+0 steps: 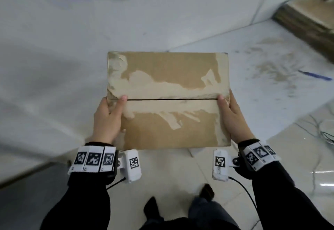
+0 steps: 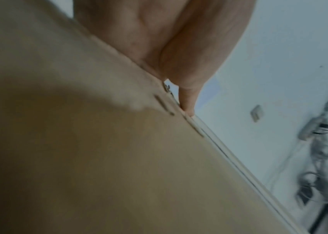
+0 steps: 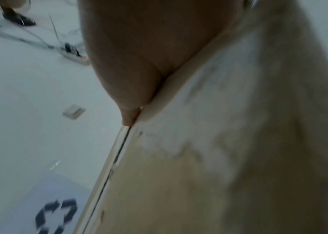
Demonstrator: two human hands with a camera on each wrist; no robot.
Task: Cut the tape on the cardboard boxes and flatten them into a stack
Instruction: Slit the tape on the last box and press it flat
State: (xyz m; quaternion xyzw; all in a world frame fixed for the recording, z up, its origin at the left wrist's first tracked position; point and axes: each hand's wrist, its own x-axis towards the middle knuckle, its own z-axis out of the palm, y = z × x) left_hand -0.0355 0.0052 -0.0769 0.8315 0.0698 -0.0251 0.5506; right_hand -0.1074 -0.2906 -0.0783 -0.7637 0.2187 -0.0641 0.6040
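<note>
A brown cardboard box (image 1: 168, 126) is held in the air in front of me, its top flaps closed with a dark slit between them and pale torn patches along the seam. My left hand (image 1: 106, 119) grips the box's left edge, thumb on top beside the seam. My right hand (image 1: 233, 119) grips the right edge the same way. In the left wrist view the palm and a finger (image 2: 187, 101) press against the box's side (image 2: 99, 158). In the right wrist view the hand (image 3: 139, 55) lies against the box wall (image 3: 209, 158). The fingers under the box are hidden.
A white tiled floor (image 1: 171, 172) lies below, with my feet (image 1: 206, 193) near the bottom. A white surface (image 1: 72, 39) spreads at left and behind. Cables (image 1: 325, 134) lie at right, a blue object (image 1: 316, 75) on dusty floor, a wooden ledge (image 1: 307, 21) at upper right. A power strip (image 3: 75, 53) is on the floor.
</note>
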